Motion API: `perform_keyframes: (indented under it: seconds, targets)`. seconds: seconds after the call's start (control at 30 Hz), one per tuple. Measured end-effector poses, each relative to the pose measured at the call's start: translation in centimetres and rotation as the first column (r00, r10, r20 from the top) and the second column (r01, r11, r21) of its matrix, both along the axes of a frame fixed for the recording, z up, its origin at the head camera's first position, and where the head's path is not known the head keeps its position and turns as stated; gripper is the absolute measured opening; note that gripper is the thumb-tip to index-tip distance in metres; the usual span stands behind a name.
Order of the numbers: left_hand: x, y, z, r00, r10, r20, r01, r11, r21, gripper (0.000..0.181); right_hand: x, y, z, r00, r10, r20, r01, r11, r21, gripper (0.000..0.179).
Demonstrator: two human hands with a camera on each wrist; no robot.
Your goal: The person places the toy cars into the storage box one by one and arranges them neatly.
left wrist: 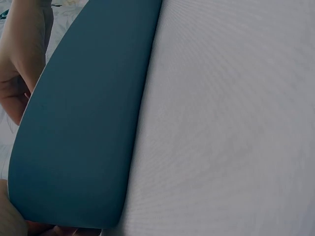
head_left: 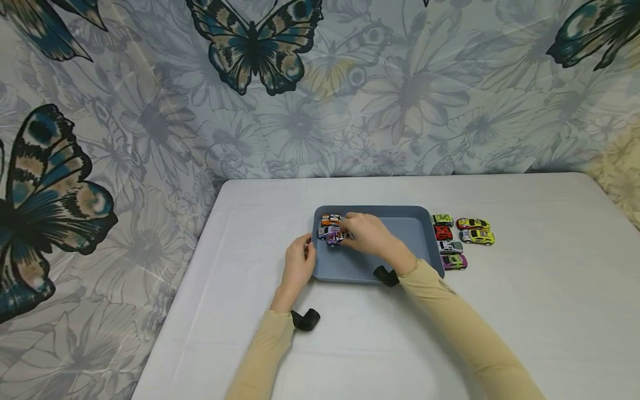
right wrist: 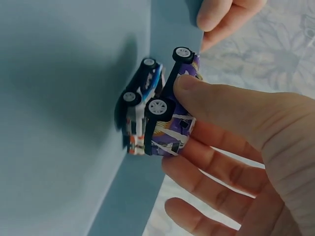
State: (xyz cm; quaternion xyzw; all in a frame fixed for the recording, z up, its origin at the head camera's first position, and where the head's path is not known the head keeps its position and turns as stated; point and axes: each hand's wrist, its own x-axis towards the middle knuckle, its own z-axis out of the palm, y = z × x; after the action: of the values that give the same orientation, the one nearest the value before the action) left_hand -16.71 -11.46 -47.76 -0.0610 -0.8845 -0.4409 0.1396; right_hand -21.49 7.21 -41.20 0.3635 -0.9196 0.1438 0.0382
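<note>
Right wrist view: glossy purple toy car point(right wrist: 172, 135) is pinched by right hand point(right wrist: 263, 120) inside smooth, round-cornered tray point(head_left: 350, 268), crowded by another car point(right wrist: 140, 105). Tray rim is touched by left hand point(head_left: 298, 265); finger grip can't be told.

From my seat I count six toy cars outside the tray point(head_left: 410, 239): one lime car point(head_left: 442, 220), one red car point(head_left: 443, 233), one silver car point(head_left: 450, 247), one purple-and-green car point(head_left: 454, 261), one yellow-and-red car point(head_left: 473, 224) and one yellow car point(head_left: 476, 237). In or over the tray I make out at least three: one orange car point(head_left: 329, 220), one white-and-blue car point(right wrist: 153, 83), one purple car point(right wrist: 172, 129); the right hand point(head_left: 370, 233) hides too much for a firm total. I have two hands, counting the left hand point(head_left: 299, 261), one tray, one table point(head_left: 540, 300), two sleeves point(head_left: 470, 328) and four bold butterflies point(head_left: 254, 47).
</note>
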Motion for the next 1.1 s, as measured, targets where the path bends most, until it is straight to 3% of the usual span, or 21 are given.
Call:
perform_keyframes:
  seconds: [0.43, 1.1]
  targets:
    - [0.0, 0.0, 0.0, 1.0, -0.008, -0.004, 0.008, 1.0, -0.009, 0.027, -1.0, -1.6, -0.3, 0.993, 0.011, 0.122, -0.021, 0.997, 0.08, 0.019]
    - [-0.1, -0.1, -0.1, 1.0, -0.01, -0.005, 0.01, 1.0, -0.007, 0.027, -1.7, -2.7, -0.8, 0.987, 0.029, 0.158, -0.047, 0.993, 0.112, 0.022]
